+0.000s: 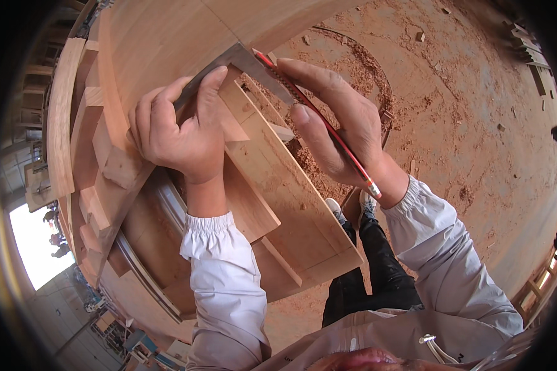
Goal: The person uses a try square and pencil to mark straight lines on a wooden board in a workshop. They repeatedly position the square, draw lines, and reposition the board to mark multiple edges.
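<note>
My left hand (182, 123) is closed round one leg of a dark metal square (263, 75), its thumb raised along the inner side. The square's corner meets the edge of a large light-brown wooden panel (167, 37), where a thin dark line runs away from it. Between the thumb and fingers of my right hand (346, 117) is a red pencil (328, 127) with a white end by the wrist. Its tip rests close to the square's outer edge near the corner; I cannot tell whether it touches.
Below my hands is a wooden cabinet-like frame with a board (303, 204) and metal runners (139, 266). Stacked timber pieces (65, 123) stand at left. Reddish shavings (365, 68) and offcuts litter the floor to the right. My feet (366, 201) are beside the frame.
</note>
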The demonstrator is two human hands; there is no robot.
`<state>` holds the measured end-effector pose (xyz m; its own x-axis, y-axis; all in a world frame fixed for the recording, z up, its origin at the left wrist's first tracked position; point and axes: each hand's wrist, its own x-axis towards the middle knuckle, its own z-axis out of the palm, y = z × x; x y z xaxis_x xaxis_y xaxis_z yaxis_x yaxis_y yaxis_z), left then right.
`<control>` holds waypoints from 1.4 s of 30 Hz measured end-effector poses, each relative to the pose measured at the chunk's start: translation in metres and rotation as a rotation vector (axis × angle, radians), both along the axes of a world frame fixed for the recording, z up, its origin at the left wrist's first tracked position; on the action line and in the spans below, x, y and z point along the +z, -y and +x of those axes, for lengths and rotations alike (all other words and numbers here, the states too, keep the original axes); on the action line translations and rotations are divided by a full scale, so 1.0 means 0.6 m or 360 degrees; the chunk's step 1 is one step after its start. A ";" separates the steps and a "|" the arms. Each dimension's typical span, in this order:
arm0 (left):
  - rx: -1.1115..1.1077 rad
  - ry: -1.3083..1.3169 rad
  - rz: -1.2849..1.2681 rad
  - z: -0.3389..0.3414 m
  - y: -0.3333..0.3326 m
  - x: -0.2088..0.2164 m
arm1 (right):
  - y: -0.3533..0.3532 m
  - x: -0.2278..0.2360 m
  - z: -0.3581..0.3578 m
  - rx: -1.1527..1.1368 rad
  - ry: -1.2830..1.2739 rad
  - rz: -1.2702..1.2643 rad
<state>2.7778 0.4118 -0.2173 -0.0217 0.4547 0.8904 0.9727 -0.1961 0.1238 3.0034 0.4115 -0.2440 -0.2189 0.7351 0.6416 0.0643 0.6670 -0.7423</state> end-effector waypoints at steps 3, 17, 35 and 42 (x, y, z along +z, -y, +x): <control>-0.0032 0.0025 0.0002 0.000 -0.001 -0.001 | -0.005 -0.001 -0.003 -0.0010 0.0014 0.0010; 0.0008 -0.0010 -0.0018 -0.002 0.002 -0.001 | -0.007 -0.004 -0.002 0.0284 -0.0253 -0.0517; -0.0012 0.0017 -0.0009 0.001 0.002 0.001 | -0.009 -0.021 -0.003 0.0391 -0.0314 -0.0563; -0.0031 -0.0002 -0.0008 -0.008 -0.001 -0.005 | -0.006 -0.022 -0.014 0.0227 -0.0367 -0.0492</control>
